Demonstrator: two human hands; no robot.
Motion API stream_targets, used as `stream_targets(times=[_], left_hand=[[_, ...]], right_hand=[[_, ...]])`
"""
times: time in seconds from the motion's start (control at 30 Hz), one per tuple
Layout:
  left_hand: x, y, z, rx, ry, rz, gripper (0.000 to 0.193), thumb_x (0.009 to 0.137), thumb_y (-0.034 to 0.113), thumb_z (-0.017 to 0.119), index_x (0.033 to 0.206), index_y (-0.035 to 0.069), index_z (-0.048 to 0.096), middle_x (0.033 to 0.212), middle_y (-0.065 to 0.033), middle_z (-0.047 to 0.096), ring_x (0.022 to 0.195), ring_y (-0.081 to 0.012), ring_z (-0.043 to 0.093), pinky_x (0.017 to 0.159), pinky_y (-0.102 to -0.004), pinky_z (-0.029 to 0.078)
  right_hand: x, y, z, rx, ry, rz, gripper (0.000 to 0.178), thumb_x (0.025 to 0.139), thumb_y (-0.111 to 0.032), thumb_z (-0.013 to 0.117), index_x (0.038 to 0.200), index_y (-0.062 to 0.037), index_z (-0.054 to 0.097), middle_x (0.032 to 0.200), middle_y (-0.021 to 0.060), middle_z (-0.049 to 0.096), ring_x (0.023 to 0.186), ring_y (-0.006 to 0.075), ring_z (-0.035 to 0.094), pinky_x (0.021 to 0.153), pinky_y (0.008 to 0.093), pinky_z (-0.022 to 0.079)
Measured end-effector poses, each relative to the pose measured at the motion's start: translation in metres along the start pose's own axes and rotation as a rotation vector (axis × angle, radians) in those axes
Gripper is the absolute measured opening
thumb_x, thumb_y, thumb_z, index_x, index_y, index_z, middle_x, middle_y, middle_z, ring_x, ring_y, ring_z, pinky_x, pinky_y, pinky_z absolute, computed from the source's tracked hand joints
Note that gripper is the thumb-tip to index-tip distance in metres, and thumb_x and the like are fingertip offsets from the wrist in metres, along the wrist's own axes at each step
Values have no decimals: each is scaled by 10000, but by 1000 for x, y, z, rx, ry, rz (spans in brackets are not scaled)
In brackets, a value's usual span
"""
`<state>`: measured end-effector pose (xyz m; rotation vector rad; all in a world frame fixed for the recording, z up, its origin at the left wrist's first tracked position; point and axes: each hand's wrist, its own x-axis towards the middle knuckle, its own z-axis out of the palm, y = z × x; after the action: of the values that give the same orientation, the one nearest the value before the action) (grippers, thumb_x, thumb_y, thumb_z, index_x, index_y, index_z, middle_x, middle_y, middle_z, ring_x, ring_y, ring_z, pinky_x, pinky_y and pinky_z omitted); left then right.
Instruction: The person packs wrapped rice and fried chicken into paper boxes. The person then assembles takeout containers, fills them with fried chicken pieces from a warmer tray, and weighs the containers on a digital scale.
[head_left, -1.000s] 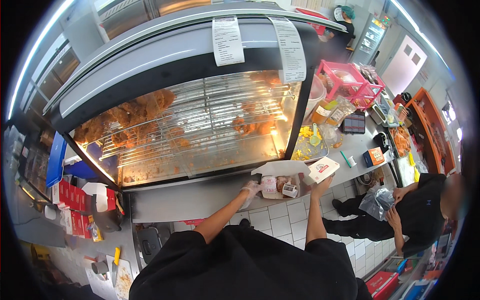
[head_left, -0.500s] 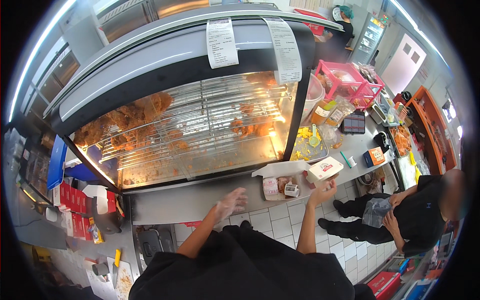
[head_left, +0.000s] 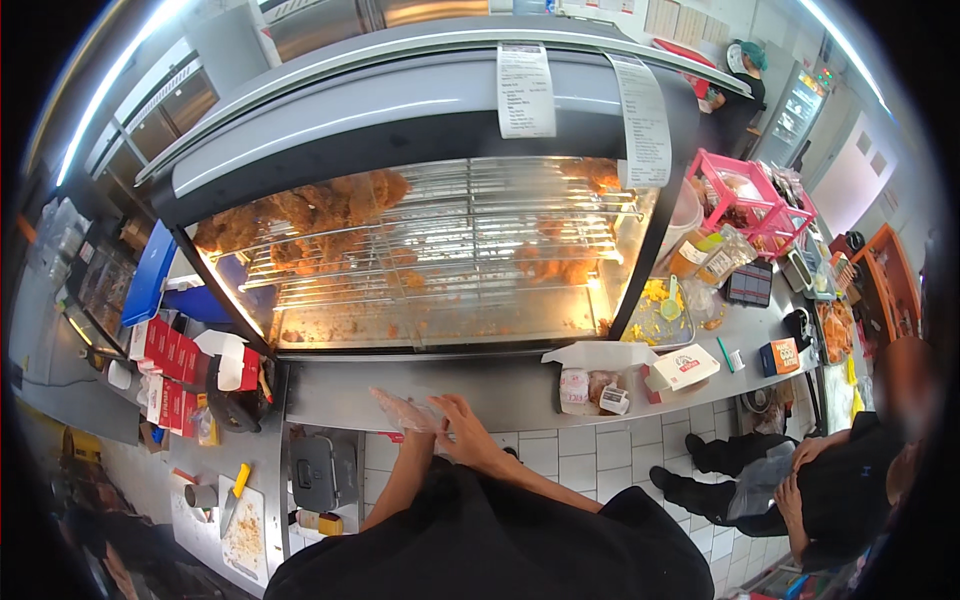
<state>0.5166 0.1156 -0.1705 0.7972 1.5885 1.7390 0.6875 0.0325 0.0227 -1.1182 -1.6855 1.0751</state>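
My left hand (head_left: 405, 411) wears a clear plastic glove and is held over the counter's front edge, fingers stretched out, holding nothing. Reaching across from the right, my bare right hand (head_left: 464, 430) has bent fingers at the glove's cuff and seems to pinch it. Away to their right stands an open meal box (head_left: 577, 408), with a wrapped packet (head_left: 575, 386), a piece of fried chicken (head_left: 600, 383) and a small white tub (head_left: 614, 401) inside. Beside it, a second white box (head_left: 684, 368) rests with its printed top up, untouched by either hand.
A heated display case (head_left: 450, 330) with fried chicken on racks spans the counter (head_left: 480, 395). Right of it are a tray (head_left: 655, 325) of yellow bits with a green scoop, and a tablet (head_left: 749, 284). A co-worker (head_left: 840, 480) stands at right. A knife (head_left: 237, 492) lies lower left.
My right hand has left the white box and moved left to my gloved left hand, which has shifted slightly left. The white box now rests on the counter. The view has turned left.
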Motion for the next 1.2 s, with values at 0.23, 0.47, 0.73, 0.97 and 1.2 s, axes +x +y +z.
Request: stream_targets(times=[0.23,0.47,0.73,0.97,1.2], left_hand=[[-41,148,39,-481,398,-721,740,990,551,414,1542,108,198,1553,-137,281,1391,-268,353,1148,-420,283],[-91,107,55,116,-286,1,583,1049,382,399,1518,58,273,1575,-183,243,1454,-338,238,1195,-400,174],[-142,220,-16,133,-1040,-316,581,955,182,631,1433,-29,378,1362,-161,548,1285,-245,518,1056,-348,400],[-102,195,-67,470,-467,-46,355,782,39,757,1079,25,564,918,-98,626,711,-186,612,626,-297,481],[-53,202,-160,596,29,112,127,849,-5,665,957,-1,596,827,-82,609,663,-154,649,556,-284,507]], right_hand=[[26,3,-8,-425,297,-291,618,768,-29,699,1351,-88,502,1206,140,499,801,239,580,699,372,511],[56,65,15,-84,331,206,332,889,-21,486,1208,-100,538,805,123,605,738,314,613,646,395,473],[25,82,0,1,533,248,325,760,-59,731,1039,-84,567,769,102,634,711,168,615,635,337,471],[19,48,60,85,323,284,334,794,-66,705,1082,-68,535,782,141,652,728,269,665,673,373,516],[27,22,119,411,-36,148,500,825,-214,790,1235,-57,552,904,83,626,715,176,600,665,328,498]])
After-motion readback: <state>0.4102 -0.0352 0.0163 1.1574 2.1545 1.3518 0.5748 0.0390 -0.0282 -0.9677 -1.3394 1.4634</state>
